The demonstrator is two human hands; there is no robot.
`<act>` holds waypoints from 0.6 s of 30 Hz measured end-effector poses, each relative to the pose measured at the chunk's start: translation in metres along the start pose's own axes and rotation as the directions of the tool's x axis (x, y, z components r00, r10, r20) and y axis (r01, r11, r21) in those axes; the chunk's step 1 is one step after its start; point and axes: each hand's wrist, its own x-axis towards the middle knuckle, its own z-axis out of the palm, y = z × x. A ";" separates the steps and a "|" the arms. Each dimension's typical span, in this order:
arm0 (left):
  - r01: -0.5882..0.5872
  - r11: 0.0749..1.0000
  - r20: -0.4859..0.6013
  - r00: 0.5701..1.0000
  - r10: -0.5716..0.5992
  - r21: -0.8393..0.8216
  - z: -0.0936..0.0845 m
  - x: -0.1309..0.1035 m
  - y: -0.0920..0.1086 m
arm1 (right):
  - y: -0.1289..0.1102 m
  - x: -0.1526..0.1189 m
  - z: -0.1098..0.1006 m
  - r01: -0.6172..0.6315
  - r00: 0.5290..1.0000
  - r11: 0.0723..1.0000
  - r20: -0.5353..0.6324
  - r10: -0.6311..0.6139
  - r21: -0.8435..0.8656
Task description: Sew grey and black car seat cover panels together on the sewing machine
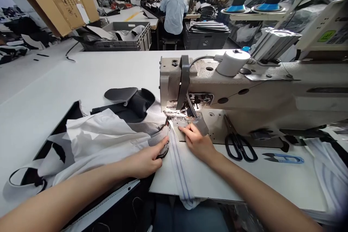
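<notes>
Head view: the left hand (148, 159) presses its straight index finger on the curved edge of the grey mesh-textured fabric (156, 120), by the metal sewing machine's (174, 79) needle area, on the smooth white surface (130, 69); whether its grip pinches, I cannot tell. The right hand (199, 145), fingers curled, grip unclear, is beside a flat, blue-striped strip (178, 163).

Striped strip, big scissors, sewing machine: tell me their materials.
The striped strip looks like matte fabric, folding softly past the table edge. The scissors have slim, tapering blades, likely metal; their glossy black handles could be plastic or coated metal. The sewing machine looks like painted metal, its grey-beige casing pebbled and glinting.
</notes>
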 end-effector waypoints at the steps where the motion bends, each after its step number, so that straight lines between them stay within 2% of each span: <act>1: -0.005 0.998 -0.006 1.000 0.005 -0.057 0.002 0.000 0.001 | 0.000 0.003 0.003 0.012 1.000 0.999 0.022 -0.011 -0.040; 5: 0.054 0.965 -0.003 0.998 -0.057 -0.258 0.010 0.003 0.004 | -0.009 0.024 0.016 0.059 0.997 0.995 0.051 -0.054 -0.082; 8: 0.018 0.976 -0.005 1.000 -0.020 -0.218 0.011 0.007 0.004 | -0.016 0.033 0.018 0.029 0.999 0.999 0.041 -0.028 -0.019; 12: -0.010 0.987 0.017 1.000 0.013 -0.160 0.009 0.011 0.004 | -0.020 0.033 0.014 -0.002 0.994 0.997 0.108 -0.006 0.075; 18: 0.031 0.979 -0.016 0.999 -0.035 -0.199 0.007 0.015 0.006 | -0.017 0.033 0.014 0.045 0.988 0.998 0.148 -0.040 -0.034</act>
